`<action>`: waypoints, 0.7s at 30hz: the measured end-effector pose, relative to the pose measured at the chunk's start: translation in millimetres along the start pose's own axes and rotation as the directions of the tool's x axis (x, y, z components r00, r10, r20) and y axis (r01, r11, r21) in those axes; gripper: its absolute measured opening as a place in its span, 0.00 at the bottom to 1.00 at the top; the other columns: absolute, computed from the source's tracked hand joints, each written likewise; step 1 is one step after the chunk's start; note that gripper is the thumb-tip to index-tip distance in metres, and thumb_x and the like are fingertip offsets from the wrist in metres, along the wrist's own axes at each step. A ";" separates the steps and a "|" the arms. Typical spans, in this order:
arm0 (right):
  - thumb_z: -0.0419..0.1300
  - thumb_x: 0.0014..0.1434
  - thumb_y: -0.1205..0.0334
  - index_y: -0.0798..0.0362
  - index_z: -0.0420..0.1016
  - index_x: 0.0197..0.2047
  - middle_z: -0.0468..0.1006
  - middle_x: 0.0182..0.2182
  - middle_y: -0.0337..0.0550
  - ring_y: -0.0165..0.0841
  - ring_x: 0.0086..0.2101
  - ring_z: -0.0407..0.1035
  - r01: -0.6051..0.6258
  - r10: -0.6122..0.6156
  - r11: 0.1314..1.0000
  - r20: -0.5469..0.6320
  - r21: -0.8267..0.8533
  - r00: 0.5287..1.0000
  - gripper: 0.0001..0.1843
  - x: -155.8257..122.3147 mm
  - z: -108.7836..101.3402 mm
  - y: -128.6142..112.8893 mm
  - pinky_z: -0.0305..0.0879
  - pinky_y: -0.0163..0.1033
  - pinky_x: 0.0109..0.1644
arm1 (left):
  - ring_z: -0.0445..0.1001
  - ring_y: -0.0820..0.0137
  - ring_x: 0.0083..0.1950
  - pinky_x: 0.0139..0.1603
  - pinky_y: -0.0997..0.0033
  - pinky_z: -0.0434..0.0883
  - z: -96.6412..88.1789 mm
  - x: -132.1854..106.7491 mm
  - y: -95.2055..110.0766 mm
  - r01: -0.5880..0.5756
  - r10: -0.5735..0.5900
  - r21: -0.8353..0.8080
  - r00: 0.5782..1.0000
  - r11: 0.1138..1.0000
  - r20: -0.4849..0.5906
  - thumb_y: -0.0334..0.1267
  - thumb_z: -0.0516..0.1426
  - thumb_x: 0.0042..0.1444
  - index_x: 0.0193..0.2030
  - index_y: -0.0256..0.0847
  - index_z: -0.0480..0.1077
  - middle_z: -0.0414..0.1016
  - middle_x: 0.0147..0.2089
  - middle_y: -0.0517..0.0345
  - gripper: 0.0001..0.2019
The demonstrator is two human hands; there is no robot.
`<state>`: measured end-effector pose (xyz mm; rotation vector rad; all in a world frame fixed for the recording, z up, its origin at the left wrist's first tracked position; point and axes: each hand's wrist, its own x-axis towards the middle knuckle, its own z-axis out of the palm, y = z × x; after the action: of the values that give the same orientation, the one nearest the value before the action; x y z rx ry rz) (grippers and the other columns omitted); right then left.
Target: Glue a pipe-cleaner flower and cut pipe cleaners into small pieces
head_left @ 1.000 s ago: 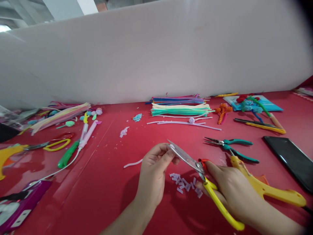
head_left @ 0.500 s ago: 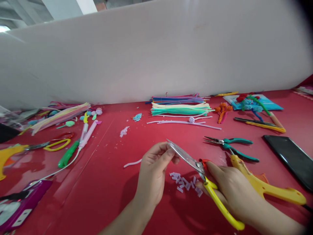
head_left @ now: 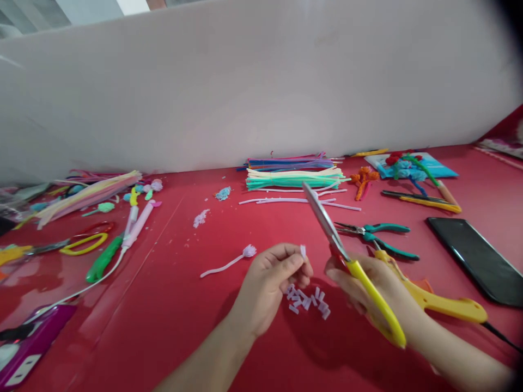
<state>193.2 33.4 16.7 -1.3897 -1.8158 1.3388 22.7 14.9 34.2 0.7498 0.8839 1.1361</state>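
My left hand is closed in a pinch on a short lilac pipe cleaner piece, whose end pokes up above the fingertips. Gripped in my right hand is a pair of scissors with yellow and red handles, blades together and pointing up and away, apart from the left hand. Several cut lilac pieces lie on the red table below and between my hands. Left of my left hand rests a lilac pompom on a stem.
Bundles of pipe cleaners lie at the back beside the pale partition. Green-handled pliers, a yellow glue gun and a phone are at the right. Other scissors and a purple power strip occupy the left.
The scissors have swung away from my left fingertips, up and to the right, and their blades point more upward. The lilac pompom beside my left hand now shows.
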 end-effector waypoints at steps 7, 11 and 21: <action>0.51 0.52 0.54 0.52 0.64 0.30 0.61 0.10 0.29 0.24 0.12 0.56 0.003 -0.009 0.968 0.024 0.251 1.000 0.10 -3.4 -5.5 -8.3 0.54 0.29 0.16 | 0.64 0.77 0.24 0.26 0.77 0.60 11.3 0.4 -18.6 0.185 -0.193 0.081 0.976 0.979 0.097 0.38 0.54 0.50 0.30 0.33 0.67 0.68 0.25 0.55 0.08; 0.52 0.51 0.60 0.52 0.63 0.28 0.62 0.10 0.28 0.22 0.12 0.56 -0.022 0.018 0.970 0.021 0.241 1.000 0.05 -6.1 -5.5 -13.6 0.52 0.27 0.15 | 0.64 0.77 0.24 0.27 0.77 0.61 14.2 0.2 -20.3 0.190 -0.200 0.110 0.976 0.976 0.089 0.37 0.54 0.50 0.31 0.33 0.68 0.68 0.25 0.56 0.08; 0.51 0.52 0.58 0.53 0.61 0.28 0.60 0.17 0.31 0.22 0.17 0.55 0.087 -0.087 0.996 -0.026 0.005 0.996 0.07 -3.3 -4.2 -5.3 0.51 0.28 0.19 | 0.66 0.76 0.24 0.26 0.77 0.63 12.6 0.1 -20.4 0.080 -0.055 0.290 0.994 0.954 -0.091 0.36 0.57 0.46 0.28 0.35 0.69 0.69 0.22 0.58 0.05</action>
<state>195.5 32.0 23.7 -1.3030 -1.8325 1.2756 42.7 8.9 22.4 0.9125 1.1555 0.9911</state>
